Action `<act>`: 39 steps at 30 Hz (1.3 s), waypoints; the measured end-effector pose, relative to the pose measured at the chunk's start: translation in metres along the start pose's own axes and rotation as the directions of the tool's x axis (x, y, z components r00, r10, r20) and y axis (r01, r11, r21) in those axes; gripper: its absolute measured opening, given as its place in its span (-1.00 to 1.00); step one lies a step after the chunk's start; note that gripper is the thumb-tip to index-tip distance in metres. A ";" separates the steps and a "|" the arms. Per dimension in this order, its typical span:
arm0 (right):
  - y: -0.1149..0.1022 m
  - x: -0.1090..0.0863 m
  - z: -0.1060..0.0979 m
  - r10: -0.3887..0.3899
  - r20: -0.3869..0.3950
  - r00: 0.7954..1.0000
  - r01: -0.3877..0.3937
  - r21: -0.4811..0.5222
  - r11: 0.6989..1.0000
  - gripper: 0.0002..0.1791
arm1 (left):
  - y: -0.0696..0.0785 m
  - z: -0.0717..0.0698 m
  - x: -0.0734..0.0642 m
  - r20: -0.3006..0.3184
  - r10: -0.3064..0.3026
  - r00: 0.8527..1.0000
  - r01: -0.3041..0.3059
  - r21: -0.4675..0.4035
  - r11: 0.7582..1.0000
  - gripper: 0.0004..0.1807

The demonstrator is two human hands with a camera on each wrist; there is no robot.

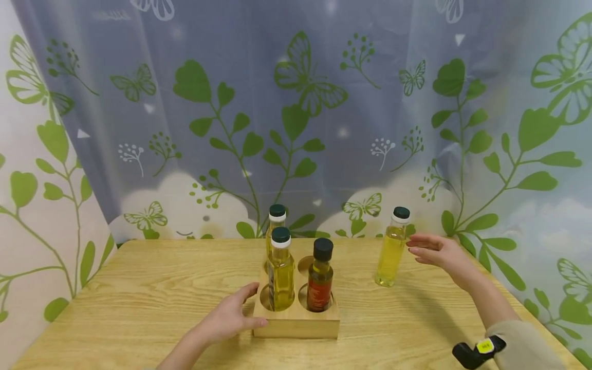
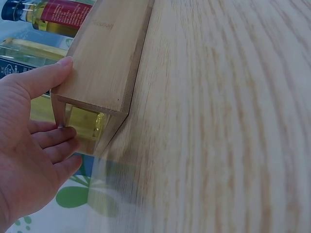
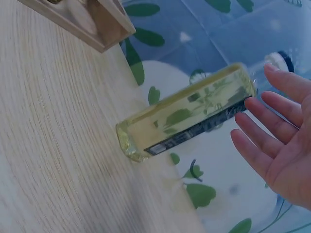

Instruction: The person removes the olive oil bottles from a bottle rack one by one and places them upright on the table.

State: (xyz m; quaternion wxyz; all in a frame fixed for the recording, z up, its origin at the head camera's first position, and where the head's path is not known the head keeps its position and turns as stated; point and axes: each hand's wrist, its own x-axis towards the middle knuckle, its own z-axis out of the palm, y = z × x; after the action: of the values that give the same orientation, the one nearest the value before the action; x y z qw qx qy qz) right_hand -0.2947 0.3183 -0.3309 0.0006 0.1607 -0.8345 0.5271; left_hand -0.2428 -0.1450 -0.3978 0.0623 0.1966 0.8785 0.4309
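"Starting at the left hand (image 1: 231,316), what does it have hold of?"

"The side of the wooden holder (image 1: 296,328): its thumb lies at the front and its other fingers bend against the end, a light grip."

"And the right hand (image 1: 437,253)?"

"Loosely open, fingers slightly bent, gripping nothing. The oil bottle (image 1: 390,254) is right by its fingertips, on the side toward the left hand. Whether they touch the glass I can't tell, nor whether the bottle stands quite upright."

"What else lies between the hands?"

"Just past the left fingers, a front green-capped bottle (image 1: 283,277) sits in the holder, with a rear green-capped bottle (image 1: 276,220) behind it. On the right hand's side of these is a red-labelled bottle (image 1: 319,288), and behind that a round hole (image 1: 305,264) shows. Below both hands is the table (image 1: 176,277); beyond them hangs a leaf-patterned curtain (image 1: 250,128)."

"So which step is this?"

"Probably a reach: the left hand steadies the holder while the right attends to the separate bottle."

"And the next move?"

"Gripping that bottle would call for curling the right fingers evenly round it without tipping it, the left holding firm."
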 end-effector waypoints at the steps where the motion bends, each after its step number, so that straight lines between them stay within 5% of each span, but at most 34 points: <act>1: -0.002 -0.001 0.001 -0.003 0.008 1.000 0.003 -0.001 1.000 -0.37 | 0.000 0.000 0.000 0.000 -0.002 1.000 0.002 0.002 1.000 -0.03; 21: -0.041 0.009 0.062 -0.047 0.152 0.987 0.047 0.007 0.999 -0.36 | 0.001 0.000 0.000 0.014 -0.009 1.000 0.009 -0.005 1.000 -0.03; 39: -0.052 0.022 0.116 -0.158 0.294 0.943 0.148 0.055 0.987 -0.35 | 0.001 -0.001 0.000 0.013 -0.006 1.000 0.006 -0.003 1.000 -0.04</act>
State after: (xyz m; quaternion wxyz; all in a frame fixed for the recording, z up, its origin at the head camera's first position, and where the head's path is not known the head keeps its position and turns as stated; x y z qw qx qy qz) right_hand -0.2821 0.1898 -0.3326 -0.0867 0.3025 -0.8016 0.5084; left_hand -0.2426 -0.1452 -0.3969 0.0695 0.1966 0.8781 0.4306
